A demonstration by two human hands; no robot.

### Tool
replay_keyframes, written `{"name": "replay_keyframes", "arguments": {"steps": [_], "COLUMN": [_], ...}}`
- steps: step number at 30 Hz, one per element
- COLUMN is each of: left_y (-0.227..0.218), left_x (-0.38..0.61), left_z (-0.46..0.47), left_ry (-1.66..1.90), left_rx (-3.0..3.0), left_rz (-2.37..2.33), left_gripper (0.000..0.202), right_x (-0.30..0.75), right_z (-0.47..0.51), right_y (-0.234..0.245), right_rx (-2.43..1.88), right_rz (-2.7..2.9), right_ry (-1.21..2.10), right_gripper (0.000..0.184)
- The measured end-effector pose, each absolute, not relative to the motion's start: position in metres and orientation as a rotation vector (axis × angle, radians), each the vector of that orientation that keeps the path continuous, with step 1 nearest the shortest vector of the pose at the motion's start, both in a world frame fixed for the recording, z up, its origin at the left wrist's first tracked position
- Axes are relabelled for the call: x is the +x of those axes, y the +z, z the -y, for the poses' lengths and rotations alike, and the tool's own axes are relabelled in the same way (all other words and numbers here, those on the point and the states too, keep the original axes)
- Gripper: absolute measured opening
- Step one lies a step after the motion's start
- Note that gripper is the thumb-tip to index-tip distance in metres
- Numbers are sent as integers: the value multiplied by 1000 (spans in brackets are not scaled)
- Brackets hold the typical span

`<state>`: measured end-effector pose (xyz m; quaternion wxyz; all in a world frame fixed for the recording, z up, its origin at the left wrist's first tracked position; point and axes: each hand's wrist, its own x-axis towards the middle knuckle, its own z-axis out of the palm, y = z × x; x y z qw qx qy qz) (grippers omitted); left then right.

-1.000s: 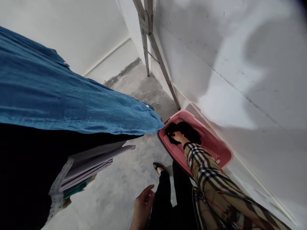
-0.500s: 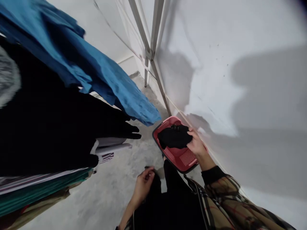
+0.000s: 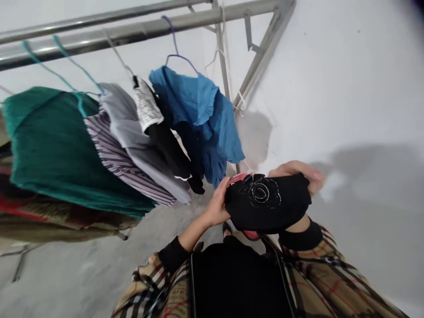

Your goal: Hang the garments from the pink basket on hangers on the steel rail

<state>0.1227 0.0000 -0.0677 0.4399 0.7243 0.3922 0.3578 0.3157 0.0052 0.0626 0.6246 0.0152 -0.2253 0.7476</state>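
Over grey floor (image 3: 159, 251), white wall (image 3: 341, 88) at right, your left hand (image 3: 218, 204) holds black cloth (image 3: 265, 217); right hand (image 3: 293, 168) behind, grip unclear; jacket lettering (image 3: 179, 293) unreadable.

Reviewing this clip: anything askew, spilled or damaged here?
Nothing stands out. The black garment is bunched up at the left hand; the right hand, partly hidden and blurred, is behind it. The blue shirt hangs by its purple hanger from the rail. No spill or tear shows.
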Motion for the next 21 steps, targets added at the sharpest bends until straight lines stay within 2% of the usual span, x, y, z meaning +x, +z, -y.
{"name": "replay_keyframes", "arguments": {"steps": [3, 7, 10, 14, 17, 21], "left_y": [-46, -30, -21, -10, -1, 16], "left_x": [103, 51, -2, -73, -111, -138], "left_z": [23, 61, 86, 112, 127, 146], "left_ry": [875, 751, 830, 1162, 1441, 1619], "left_rx": [1718, 1398, 1252, 1061, 916, 856], "left_rz": [-851, -871, -998, -1159, -1213, -1220], "left_gripper": [94, 55, 40, 40, 40, 43], "right_x": [285, 257, 244, 227, 214, 195], "right_z": [5, 15, 20, 28, 32, 35], "right_y": [95, 126, 132, 124, 116, 108], "right_rx": [59, -381, -604, -585, -603, -598], "right_rz": [659, 927, 1184, 1480, 1680, 1892], "right_ry": [1756, 1593, 1484, 1504, 1530, 1468], "right_gripper": [14, 26, 25, 25, 32, 45]}}
